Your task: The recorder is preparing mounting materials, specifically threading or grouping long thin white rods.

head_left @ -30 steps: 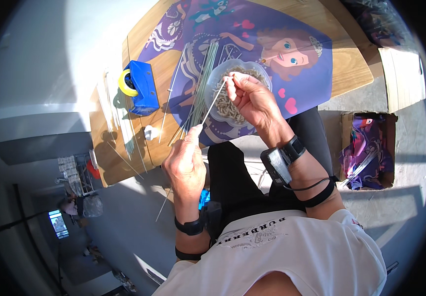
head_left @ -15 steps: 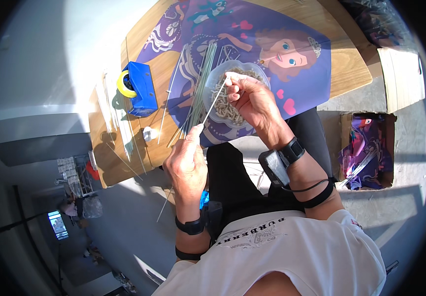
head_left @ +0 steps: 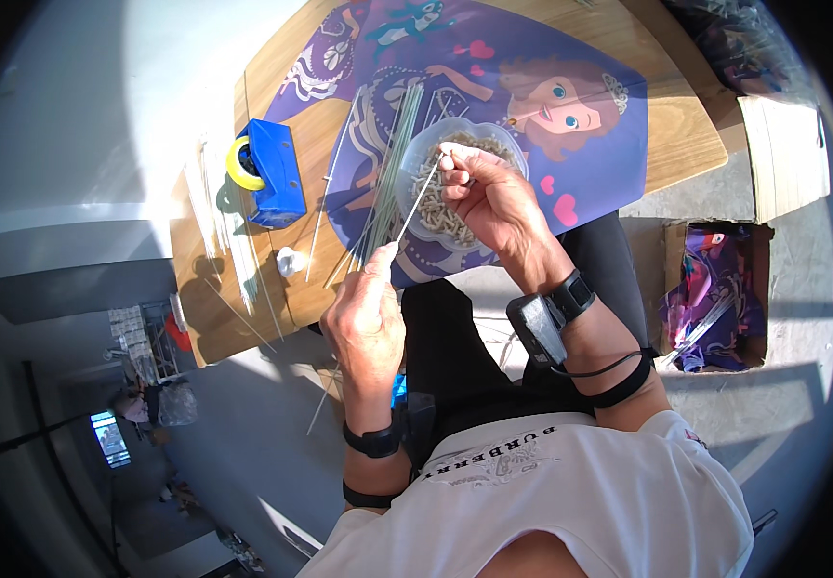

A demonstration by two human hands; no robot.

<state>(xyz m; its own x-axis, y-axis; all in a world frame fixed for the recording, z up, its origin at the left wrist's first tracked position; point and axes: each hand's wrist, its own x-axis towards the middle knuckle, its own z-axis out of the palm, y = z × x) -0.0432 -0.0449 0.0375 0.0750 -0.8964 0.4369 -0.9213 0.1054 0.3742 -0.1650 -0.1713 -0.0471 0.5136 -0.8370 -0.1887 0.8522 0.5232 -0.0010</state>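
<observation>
A thin pale rod [head_left: 418,204] slants between my two hands. My left hand [head_left: 368,313], low over the table's near edge, pinches its lower end. At the upper end, the fingers of my right hand [head_left: 493,197] are closed; whether a small piece sits in their tips I cannot make out. Below the right hand stands a clear, scalloped bowl [head_left: 414,154] with many short, beige tube-like pieces [head_left: 440,214]. Left of the bowl, a bundle of thin pale green rods [head_left: 399,140] lies on purple printed fabric [head_left: 609,169].
A blue tape dispenser [head_left: 281,178] with yellow tape stands at left on the wooden table [head_left: 676,144]. Near it are a small white object [head_left: 290,261] and more loose rods [head_left: 243,260]. On the floor at right, a cardboard box [head_left: 761,299] holds purple fabric and rods.
Hardly anything differs. Both hands keep their grip on the rod in nearly the same place, and the view has shifted very slightly.
</observation>
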